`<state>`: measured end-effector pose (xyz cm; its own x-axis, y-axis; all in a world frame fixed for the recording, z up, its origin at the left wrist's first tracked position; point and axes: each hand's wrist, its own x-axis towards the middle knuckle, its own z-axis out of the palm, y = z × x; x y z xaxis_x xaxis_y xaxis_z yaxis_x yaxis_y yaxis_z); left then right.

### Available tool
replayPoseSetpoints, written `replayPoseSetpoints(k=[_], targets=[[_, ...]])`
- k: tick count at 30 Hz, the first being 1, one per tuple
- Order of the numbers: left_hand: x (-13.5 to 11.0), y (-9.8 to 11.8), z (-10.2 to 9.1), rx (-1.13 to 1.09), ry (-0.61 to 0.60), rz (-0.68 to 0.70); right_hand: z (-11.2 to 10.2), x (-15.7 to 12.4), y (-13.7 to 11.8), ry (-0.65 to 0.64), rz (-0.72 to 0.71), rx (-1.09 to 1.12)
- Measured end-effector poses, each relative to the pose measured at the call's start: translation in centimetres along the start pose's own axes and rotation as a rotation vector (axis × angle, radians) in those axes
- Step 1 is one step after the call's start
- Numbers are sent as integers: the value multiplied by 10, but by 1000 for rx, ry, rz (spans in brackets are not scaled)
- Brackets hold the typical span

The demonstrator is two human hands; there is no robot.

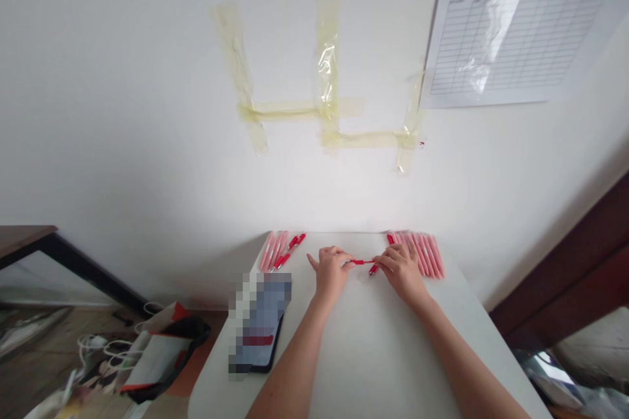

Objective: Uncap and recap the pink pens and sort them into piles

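Over the far half of the white table [366, 347], a slim red pen [360, 262] lies level between my two hands. My left hand [334, 268] pinches its left end, and the fingers of my right hand [401, 268] close on its right end. Part of another red pen [373, 270] shows beside my right fingertips. A row of pink pens [432, 256] lies just right of my right hand, partly hidden by it. Left of my left hand are a few red pens [289, 253] and a smaller group of pink pens [274, 251].
A dark phone [265, 327], partly blurred out, lies at the table's left edge. The white wall [314, 196] rises behind the table, bearing yellowed tape [328, 59] and a printed sheet [521, 33]. Bags and cables [157, 353] lie on the floor at left.
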<state>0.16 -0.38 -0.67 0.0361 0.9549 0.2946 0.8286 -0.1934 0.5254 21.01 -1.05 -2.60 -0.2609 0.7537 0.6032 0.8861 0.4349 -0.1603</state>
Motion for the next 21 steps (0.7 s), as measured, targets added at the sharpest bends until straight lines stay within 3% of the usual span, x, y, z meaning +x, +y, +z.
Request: replayPoseSetpoints(k=[13,21], targets=[[8,-12,-11,-1,48,-164,-2,2,18,72,97,-68],[9,-17,-12,51,86,-232,-16,14,13,-15,109,-53]])
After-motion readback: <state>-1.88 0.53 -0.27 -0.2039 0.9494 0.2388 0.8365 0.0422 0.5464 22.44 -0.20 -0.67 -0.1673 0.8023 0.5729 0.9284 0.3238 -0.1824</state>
